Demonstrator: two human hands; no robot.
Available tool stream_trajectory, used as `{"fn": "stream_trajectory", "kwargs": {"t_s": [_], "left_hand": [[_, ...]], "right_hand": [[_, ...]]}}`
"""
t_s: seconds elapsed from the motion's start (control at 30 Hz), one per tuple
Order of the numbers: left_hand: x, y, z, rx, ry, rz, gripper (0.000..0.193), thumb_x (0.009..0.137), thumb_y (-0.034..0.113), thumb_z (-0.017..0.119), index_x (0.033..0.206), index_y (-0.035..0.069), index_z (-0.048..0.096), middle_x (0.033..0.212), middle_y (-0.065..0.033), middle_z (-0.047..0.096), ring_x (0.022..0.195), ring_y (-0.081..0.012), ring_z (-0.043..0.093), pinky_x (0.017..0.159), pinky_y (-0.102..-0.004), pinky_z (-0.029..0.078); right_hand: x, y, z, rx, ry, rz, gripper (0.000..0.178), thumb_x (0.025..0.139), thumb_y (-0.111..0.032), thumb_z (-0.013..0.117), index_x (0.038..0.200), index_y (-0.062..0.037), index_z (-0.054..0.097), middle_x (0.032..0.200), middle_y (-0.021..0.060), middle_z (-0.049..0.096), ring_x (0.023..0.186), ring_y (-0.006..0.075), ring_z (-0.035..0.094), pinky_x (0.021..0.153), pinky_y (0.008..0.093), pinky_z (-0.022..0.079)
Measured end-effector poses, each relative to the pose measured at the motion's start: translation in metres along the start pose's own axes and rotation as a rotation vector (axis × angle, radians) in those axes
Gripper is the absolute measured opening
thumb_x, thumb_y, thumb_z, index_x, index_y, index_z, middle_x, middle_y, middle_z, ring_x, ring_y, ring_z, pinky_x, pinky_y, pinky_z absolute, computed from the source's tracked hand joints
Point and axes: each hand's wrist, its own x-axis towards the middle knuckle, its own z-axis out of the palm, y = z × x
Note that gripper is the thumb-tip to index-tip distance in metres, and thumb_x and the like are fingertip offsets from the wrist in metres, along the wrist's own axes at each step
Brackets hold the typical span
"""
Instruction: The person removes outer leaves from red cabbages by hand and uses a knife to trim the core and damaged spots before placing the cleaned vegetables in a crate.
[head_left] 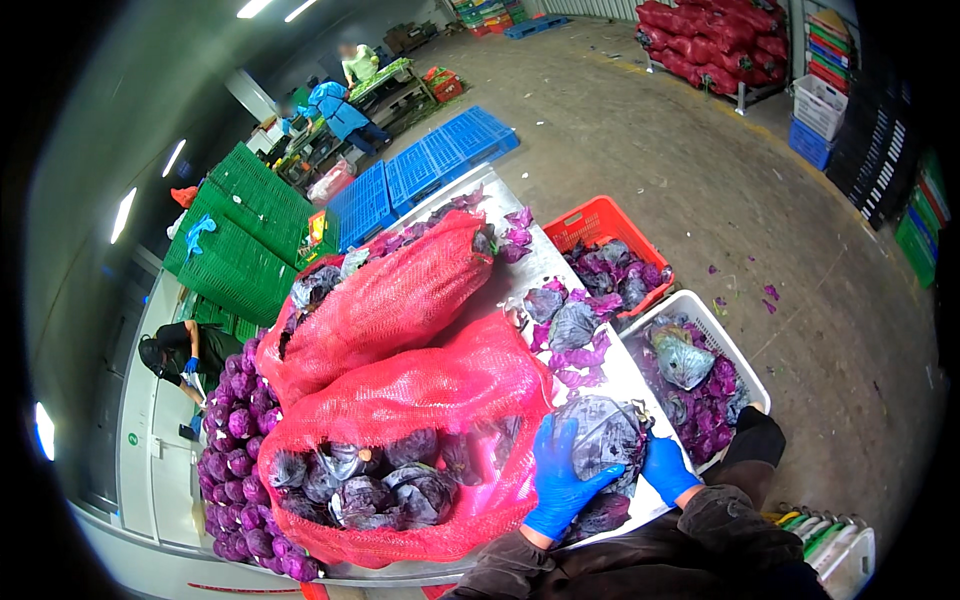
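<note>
My left hand (562,482), in a blue glove, presses against the left side of a large red cabbage (600,432) with dark outer leaves. On the cabbage's right side my gloved right hand (666,469) curls at its edge, some fingers hidden behind the leaves. Between them the two hands hold the cabbage at the near end of the white table (650,487). Just left of my left hand lies a torn red mesh sack (430,395), with several dark cabbages (385,485) showing through its opening. Another cabbage (603,513) sits below the held one.
A second red mesh sack (390,300) lies behind. Trimmed purple cabbages (235,430) are heaped at the left. A white crate (752,375) and a red crate (610,208) with discarded leaves stand at the right. Blue pallets (450,150) and stacked green crates (235,245) lie farther off; other people work there.
</note>
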Motion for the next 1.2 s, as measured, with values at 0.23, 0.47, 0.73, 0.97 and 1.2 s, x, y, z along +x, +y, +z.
{"fn": "stream_trajectory", "kwargs": {"t_s": [0.23, 0.47, 0.73, 0.97, 1.2], "left_hand": [[0.002, 0.003, -0.002, 0.07, -0.041, -0.003, 0.112, 0.067, 0.047, 0.09, 0.151, 0.007, 0.028, 0.153, -0.0259, 0.03, 0.141, -0.044, 0.032, 0.114, -0.0523, 0.033], [0.002, 0.003, -0.002, 0.08, -0.042, 0.001, 0.112, 0.067, 0.047, 0.09, 0.152, 0.008, 0.028, 0.153, -0.0254, 0.03, 0.141, -0.0437, 0.032, 0.114, -0.0521, 0.034], [0.001, 0.0, 0.001, 0.003, -0.003, -0.023, 0.104, 0.068, 0.05, 0.088, 0.148, 0.006, 0.037, 0.153, -0.0292, 0.031, 0.138, -0.0496, 0.032, 0.112, -0.0556, 0.034], [0.009, 0.004, 0.0, 0.108, -0.047, -0.05, 0.11, 0.066, 0.047, 0.091, 0.149, 0.006, 0.032, 0.151, -0.0268, 0.032, 0.139, -0.0447, 0.034, 0.114, -0.0516, 0.035], [0.039, -0.043, -0.001, -0.128, -0.058, -0.11, 0.098, 0.071, 0.034, 0.091, 0.146, -0.001, 0.038, 0.14, -0.0206, 0.048, 0.13, -0.0325, 0.05, 0.112, -0.044, 0.039]], "right_hand": [[0.0, 0.005, 0.004, 0.018, 0.029, -0.018, 0.056, 0.086, -0.022, 0.063, 0.135, 0.0012, 0.051, 0.074, 0.0258, 0.067, 0.069, 0.0449, 0.068, 0.062, 0.0534, 0.053], [0.0, -0.002, -0.003, 0.03, 0.03, 0.012, 0.058, 0.086, -0.021, 0.063, 0.137, 0.0018, 0.05, 0.074, 0.026, 0.067, 0.069, 0.0452, 0.068, 0.063, 0.0532, 0.053], [0.0, -0.003, -0.003, 0.042, -0.017, 0.026, 0.06, 0.087, -0.019, 0.061, 0.14, 0.0034, 0.047, 0.076, 0.0272, 0.067, 0.07, 0.0455, 0.067, 0.062, 0.0531, 0.053], [0.005, -0.007, -0.011, 0.063, -0.12, 0.114, 0.052, 0.088, -0.02, 0.059, 0.134, 0.0032, 0.051, 0.083, 0.028, 0.068, 0.079, 0.0466, 0.068, 0.07, 0.0542, 0.053], [0.026, -0.051, -0.049, 0.016, -0.303, 0.203, 0.035, 0.091, -0.022, 0.057, 0.112, 0.0049, 0.065, 0.095, 0.0311, 0.068, 0.095, 0.0469, 0.068, 0.079, 0.0539, 0.054]]}}
